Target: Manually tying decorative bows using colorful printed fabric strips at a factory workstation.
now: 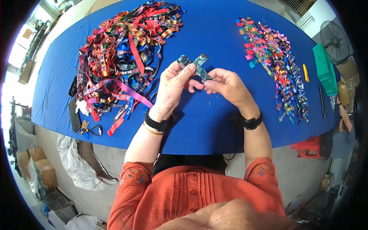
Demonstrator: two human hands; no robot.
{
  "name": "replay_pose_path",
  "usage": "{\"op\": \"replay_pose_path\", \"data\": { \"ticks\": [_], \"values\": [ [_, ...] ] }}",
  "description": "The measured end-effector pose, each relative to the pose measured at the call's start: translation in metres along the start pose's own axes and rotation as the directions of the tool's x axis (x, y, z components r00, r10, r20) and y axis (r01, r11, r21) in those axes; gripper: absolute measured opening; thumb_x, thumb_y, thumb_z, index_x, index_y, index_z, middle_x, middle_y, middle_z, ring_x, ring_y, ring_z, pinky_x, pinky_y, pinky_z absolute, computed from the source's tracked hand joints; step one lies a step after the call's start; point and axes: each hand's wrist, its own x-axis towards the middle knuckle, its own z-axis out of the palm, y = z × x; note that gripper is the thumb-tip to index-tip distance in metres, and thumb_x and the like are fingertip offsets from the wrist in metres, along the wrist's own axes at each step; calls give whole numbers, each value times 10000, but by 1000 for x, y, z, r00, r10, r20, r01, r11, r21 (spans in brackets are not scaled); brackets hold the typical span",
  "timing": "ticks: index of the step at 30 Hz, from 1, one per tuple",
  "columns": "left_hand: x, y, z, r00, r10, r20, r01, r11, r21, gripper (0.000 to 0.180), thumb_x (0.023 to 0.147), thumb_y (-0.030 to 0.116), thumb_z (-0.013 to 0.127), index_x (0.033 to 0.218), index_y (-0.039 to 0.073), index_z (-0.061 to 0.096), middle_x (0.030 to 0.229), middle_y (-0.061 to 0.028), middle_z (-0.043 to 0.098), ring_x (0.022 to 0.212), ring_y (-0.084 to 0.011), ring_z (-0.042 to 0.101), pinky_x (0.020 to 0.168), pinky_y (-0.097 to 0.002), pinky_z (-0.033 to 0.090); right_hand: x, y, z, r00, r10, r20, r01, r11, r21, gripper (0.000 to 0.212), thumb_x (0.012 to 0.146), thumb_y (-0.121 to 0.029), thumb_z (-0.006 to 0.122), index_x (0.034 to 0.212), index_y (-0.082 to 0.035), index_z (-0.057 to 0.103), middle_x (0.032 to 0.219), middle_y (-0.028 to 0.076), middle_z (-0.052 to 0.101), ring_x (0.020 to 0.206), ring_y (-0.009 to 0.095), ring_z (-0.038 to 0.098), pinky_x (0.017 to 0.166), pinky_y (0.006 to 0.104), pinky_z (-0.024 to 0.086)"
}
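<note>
A short dark teal patterned ribbon [201,68], folded so that it crosses over itself, is held up above the blue table between my two hands. My left hand [172,86] pinches it near the crossing, thumb on top. The thumb and fingers of my right hand [229,87] are closed on its lower right end. To the left lies a big tangled heap of printed lanyard straps [105,57], mostly red, black and blue. On the right are long rows of small folded ribbon pieces [281,65] in many colours.
Right of the rows lie a yellow cutter [306,73], a thin black rod [322,100] and a green bin [325,69]. A dark case [74,114] is by the left edge. A red stool [308,147] and a white sack [82,163] are below the table.
</note>
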Motion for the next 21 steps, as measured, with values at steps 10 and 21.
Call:
{"op": "replay_pose_path", "data": {
  "ticks": [10, 21],
  "values": [
    [5, -4, 0, 999, -18, 47, 27, 980, -199, 183, 1035, 150, 509, 1166, 23, 525, 1083, -234, 683, 865, -286, 738, 667, -319, 624, 1, -2, -1, 997, 59, 58, -58, 998, -33, 183, 951, -130, 632, 1082, -7, 666, 923, 67, 721, 772, 103, 677, 667, 232, 519],
    [1, -5, 4, 997, 40, 66, -33, 993, -109, 163, 1040, 125, 492, 1168, 25, 506, 1097, -234, 670, 953, -301, 720, 829, -388, 615, 5, 7, -5, 997, 45, 61, -45, 999, 10, 228, 971, -129, 615, 1158, -1, 621, 988, 77, 712, 822, 126, 684, 693, 237, 522]
  ]
}}
